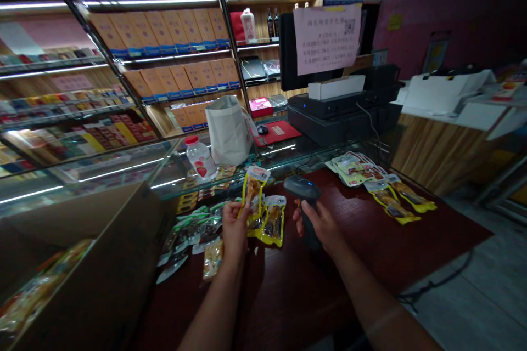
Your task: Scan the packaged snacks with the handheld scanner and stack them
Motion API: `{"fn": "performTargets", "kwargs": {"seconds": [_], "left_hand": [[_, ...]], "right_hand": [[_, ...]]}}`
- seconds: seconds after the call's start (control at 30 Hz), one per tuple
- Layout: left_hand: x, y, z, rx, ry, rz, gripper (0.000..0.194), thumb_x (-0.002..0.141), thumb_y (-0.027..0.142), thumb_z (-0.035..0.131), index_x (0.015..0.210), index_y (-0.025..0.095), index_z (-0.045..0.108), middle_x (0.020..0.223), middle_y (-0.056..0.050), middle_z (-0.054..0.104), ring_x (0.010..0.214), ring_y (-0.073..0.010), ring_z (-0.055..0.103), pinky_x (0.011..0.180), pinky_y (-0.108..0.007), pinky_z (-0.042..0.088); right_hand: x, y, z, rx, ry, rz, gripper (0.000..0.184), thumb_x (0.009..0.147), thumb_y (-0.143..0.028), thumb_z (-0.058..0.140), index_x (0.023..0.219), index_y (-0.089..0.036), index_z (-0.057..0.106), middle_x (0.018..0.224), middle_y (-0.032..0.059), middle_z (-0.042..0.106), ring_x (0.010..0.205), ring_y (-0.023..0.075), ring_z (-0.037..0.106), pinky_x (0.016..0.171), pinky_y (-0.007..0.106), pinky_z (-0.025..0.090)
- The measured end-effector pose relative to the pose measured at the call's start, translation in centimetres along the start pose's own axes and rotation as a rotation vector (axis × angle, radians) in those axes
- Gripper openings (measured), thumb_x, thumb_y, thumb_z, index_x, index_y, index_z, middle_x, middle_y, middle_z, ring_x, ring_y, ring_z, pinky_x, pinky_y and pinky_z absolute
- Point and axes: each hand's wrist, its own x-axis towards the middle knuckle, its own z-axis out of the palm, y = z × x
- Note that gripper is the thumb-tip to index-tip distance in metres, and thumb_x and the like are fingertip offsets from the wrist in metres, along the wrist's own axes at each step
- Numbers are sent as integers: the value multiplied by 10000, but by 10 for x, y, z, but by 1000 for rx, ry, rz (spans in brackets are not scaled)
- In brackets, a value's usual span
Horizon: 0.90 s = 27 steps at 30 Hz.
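My left hand point(234, 230) is closed on a yellow snack packet point(253, 186), holding it upright over the dark red counter point(370, 252). My right hand point(319, 225) grips a black barcode scanner point(302, 189) by its handle, its head turned toward the packet. Just under the packet lie two more yellow packets point(274, 222). A heap of green and silver packets point(197, 227) lies left of my left hand. Several yellow packets point(382, 186) lie spread out on the counter to the right.
An open cardboard box point(94, 263) with packets inside stands at the left. A glass case point(164, 170) carries a plastic bottle point(200, 158) and a white bag point(227, 129). Behind stand a monitor with a pink notice point(327, 38), a till and lit shelves.
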Motion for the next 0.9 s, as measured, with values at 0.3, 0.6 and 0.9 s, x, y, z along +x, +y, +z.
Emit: {"fn": "performTargets", "kwargs": {"seconds": [0.3,0.6,0.9], "left_hand": [[-2,0,6,-116,22,-10,432,674,315,761,806,174,375,961,-22,658,778,-125,674,761,-260,536],[-4,-3,7,-136,-2,-13,448,675,329,772,810,174,374,955,-28,663,790,-134,675,748,-261,537],[-7,6,12,-161,24,-23,451,642,317,793,806,172,399,956,-25,672,805,-132,668,768,-259,524]], "right_hand": [[-5,-6,1,-5,-28,41,524,817,-599,627,1046,-132,563,709,12,624,446,100,528,392,208,430],[-7,-13,3,37,-27,61,520,801,-609,636,1022,-144,557,697,1,617,444,92,518,388,200,420],[-6,-12,1,50,-52,63,488,810,-597,635,990,-152,550,692,-4,607,445,89,517,396,199,410]]}}
